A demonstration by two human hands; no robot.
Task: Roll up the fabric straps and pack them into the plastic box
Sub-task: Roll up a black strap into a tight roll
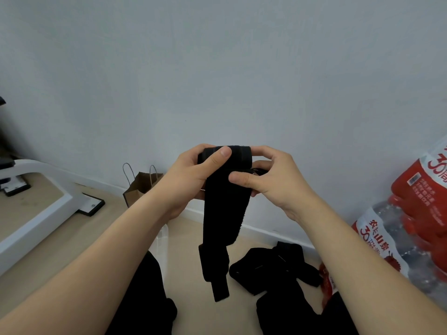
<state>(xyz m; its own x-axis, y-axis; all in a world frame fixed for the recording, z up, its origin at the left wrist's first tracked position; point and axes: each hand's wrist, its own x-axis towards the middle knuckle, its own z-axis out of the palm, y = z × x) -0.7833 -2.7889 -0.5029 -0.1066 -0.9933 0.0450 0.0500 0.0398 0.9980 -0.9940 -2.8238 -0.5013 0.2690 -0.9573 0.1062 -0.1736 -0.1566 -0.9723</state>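
I hold a black fabric strap point(223, 213) up in front of the wall with both hands. Its top end is partly rolled, and the long tail hangs down toward the floor. My left hand point(191, 175) grips the roll from the left with the thumb across its front. My right hand point(263, 175) pinches the strap just below the roll from the right. More black straps point(273, 267) lie in a loose pile on the floor below. A clear plastic box point(162, 240) shows faintly behind my left forearm.
A brown paper bag point(140, 187) stands by the wall at left. A white frame with black feet point(48, 189) is at far left. Shrink-wrapped packs of water bottles with red labels point(411, 213) are stacked at right. My dark-clothed legs point(142, 298) fill the bottom.
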